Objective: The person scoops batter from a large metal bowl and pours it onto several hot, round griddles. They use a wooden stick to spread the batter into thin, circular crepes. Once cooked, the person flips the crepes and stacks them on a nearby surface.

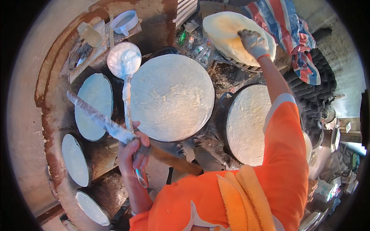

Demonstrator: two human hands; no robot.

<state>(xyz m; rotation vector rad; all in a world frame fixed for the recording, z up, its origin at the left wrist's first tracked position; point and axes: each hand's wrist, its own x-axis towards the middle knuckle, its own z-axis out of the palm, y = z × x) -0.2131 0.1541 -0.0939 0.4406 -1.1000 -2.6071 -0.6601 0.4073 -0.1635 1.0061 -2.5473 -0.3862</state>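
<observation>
My left hand (134,150) grips a batter-smeared ladle (123,59) and a long flat scraper (96,114) with a wooden handle, crossed in its fingers; the ladle's bowl is raised beside a large round griddle (169,96) coated in pale batter. My gloved right hand (252,43) lies on the pale, browned round flatbreads (217,27) at the back right, its slightly bent fingers on their surface. Another coated griddle (246,123) sits below my right arm.
Smaller coated rounds (92,107) line the left on metal drums (100,158). A board with a white container (124,23) and jug (90,34) is at back left. Plastic bottles (198,50), a striped sheet (262,19) and stacked black briquettes (318,100) surround the back and right.
</observation>
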